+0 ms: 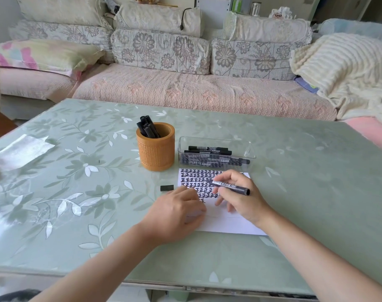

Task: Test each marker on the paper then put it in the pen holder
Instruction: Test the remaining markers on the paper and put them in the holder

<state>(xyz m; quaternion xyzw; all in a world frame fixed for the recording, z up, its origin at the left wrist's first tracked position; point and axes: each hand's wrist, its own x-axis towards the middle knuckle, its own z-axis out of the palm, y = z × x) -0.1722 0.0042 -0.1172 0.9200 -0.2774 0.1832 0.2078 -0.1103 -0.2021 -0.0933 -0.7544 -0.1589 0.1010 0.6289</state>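
Right hand (240, 199) pinched an uncapped black marker (229, 185) between thumb and curled fingers, its tip touching the paper (229, 223) among rows of black characters. Left hand (177, 212) lay palm down on the paper's left part, fingers relaxed and gripping nothing. A black cap (166, 188) lay on the green floral surface (76, 171) just left of the paper. Behind the paper stood an orange holder (155, 153) with several tested markers (147, 128) upright inside. Beside it, to the right, a clear box (216, 141) held more spare markers (214, 160) lying flat.
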